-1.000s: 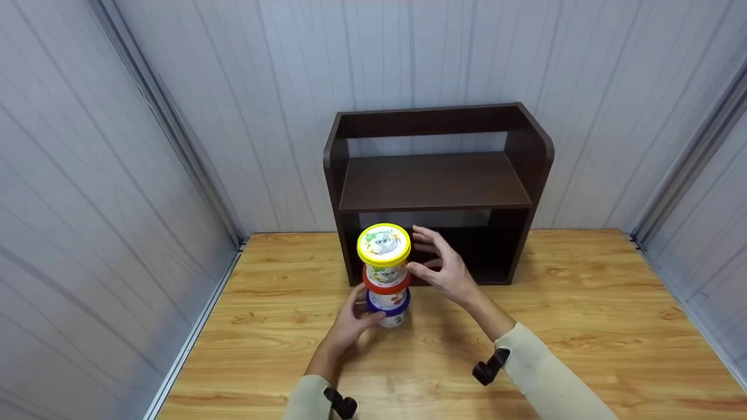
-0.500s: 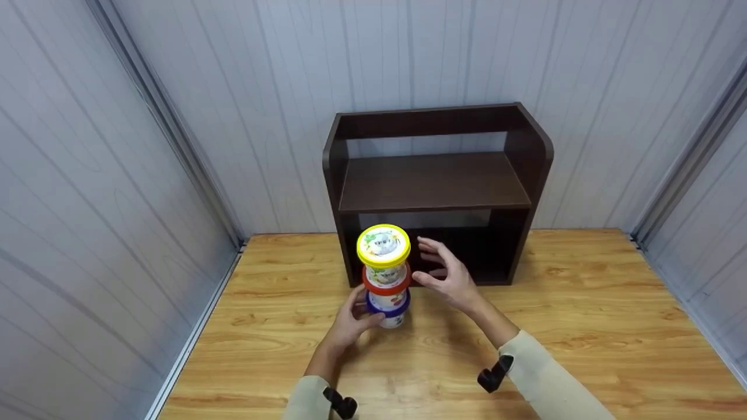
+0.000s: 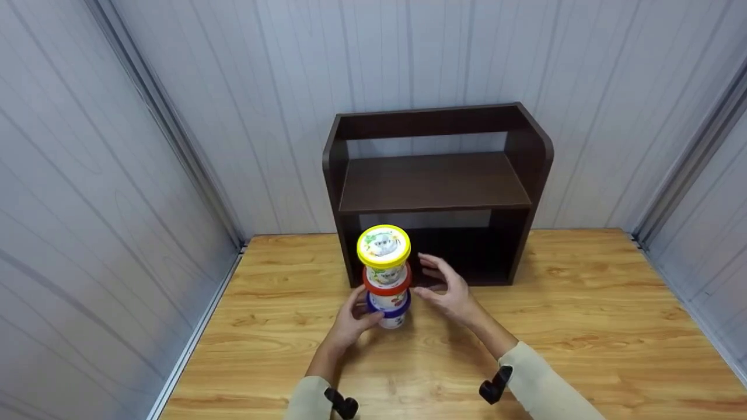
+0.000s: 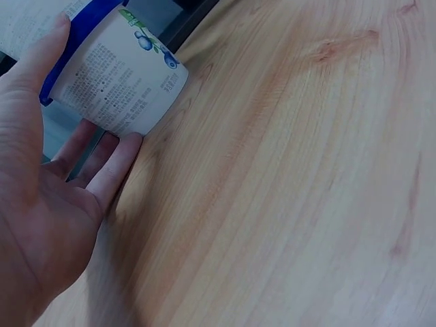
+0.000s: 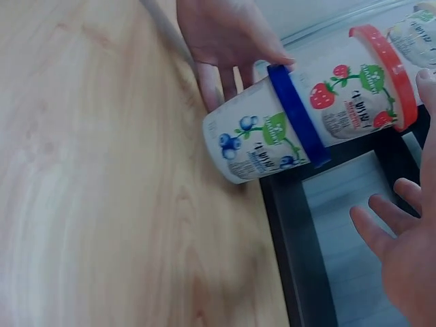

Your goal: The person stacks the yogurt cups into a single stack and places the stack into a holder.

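Three white tubs stand stacked upright on the wooden table: a blue-lidded tub with blueberry pictures at the bottom, a red-lidded tub with strawberries in the middle, a yellow-lidded tub on top. From the left, my left hand holds the bottom tub, its thumb at the blue lid's rim and its fingers on the far side. In the left wrist view, fingertips reach the tub's lower edge. Beside the stack's right side, my right hand is spread with fingers loosely bent, apart from the tubs and holding nothing.
A dark brown two-level shelf stands at the back of the table, right behind the stack. Pale panelled walls close in the back and both sides. Wood-grain tabletop extends left and right of the hands.
My right hand has moved away from the yellow-lidded tub, slightly right and down to about the red lid's level. The left hand and the stack have stayed put.
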Available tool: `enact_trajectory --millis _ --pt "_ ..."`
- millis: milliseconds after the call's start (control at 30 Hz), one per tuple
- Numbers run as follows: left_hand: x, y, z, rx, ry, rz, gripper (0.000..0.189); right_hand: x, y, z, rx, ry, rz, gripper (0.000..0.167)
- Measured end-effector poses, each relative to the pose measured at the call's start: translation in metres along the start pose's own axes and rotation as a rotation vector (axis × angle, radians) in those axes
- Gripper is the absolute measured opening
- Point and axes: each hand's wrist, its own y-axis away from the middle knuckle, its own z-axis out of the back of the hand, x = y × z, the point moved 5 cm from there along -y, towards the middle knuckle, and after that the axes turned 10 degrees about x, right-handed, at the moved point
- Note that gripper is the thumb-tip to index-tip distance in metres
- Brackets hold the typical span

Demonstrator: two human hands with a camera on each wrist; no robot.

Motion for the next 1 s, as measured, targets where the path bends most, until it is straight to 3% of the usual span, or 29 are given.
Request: enact_trajectory --millis 133,167,467,533,733,800,900,1000 --pt "0.0 0.0 0.0 0.003 -0.001 -0.008 0.087 -0.008 0.003 -0.004 0.023 -0.003 -0.023 0.076" --pt "0.013 -0.005 0.003 -0.009 0.014 0.027 0.088 -0.009 0.004 -0.005 0.028 -0.007 -0.028 0.076" --pt "0.01 -0.003 0.001 -0.014 -0.008 0.034 0.09 -0.021 0.006 -0.014 0.067 -0.036 -0.021 0.082" --pt "0.001 0.001 -0.003 -0.025 -0.013 0.024 0.087 -0.024 0.008 -0.017 0.077 -0.048 -0.018 0.083" --pt "-0.06 0.023 -0.026 -0.014 -0.05 -0.024 0.082 -0.031 0.011 -0.025 0.106 -0.08 -0.006 0.086" --pt "-0.069 0.027 -0.03 -0.014 -0.036 -0.007 0.081 -0.033 0.011 -0.027 0.114 -0.093 0.003 0.087" --pt "-0.065 0.025 -0.028 -0.008 -0.036 -0.01 0.082 -0.035 0.011 -0.03 0.119 -0.105 0.01 0.087" --pt "-0.036 0.015 -0.017 -0.002 -0.017 -0.009 0.085 -0.038 0.011 -0.031 0.121 -0.102 -0.003 0.086"
